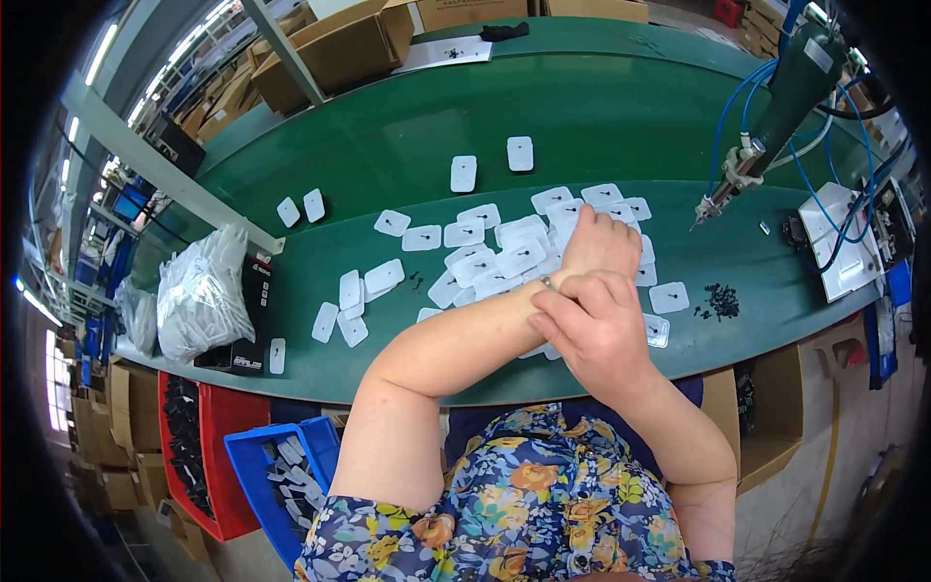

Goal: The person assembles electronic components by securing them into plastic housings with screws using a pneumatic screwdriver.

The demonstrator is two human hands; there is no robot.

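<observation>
My left hand (606, 242) reaches over a heap of white rounded plates (521, 254), its fingers curled down. Whatever is under those fingers, if anything, is hidden. My right hand (599, 325) is closed against my left wrist, thumb and fingers bent next to a thin bracelet (546, 282). I cannot make out what is between these fingertips. Most of the plates carry a small dark piece at the middle. Some lie overlapped, others singly, such as a plate (668, 297) to the right of my hands.
A green workbench (388, 126) holds a pile of small black parts (720, 302) at right, below a hanging pneumatic tool (742, 165) with blue hoses. Bagged white pieces (206, 296) lie at left. A red bin (233, 412) and a blue bin (254, 456) stand below.
</observation>
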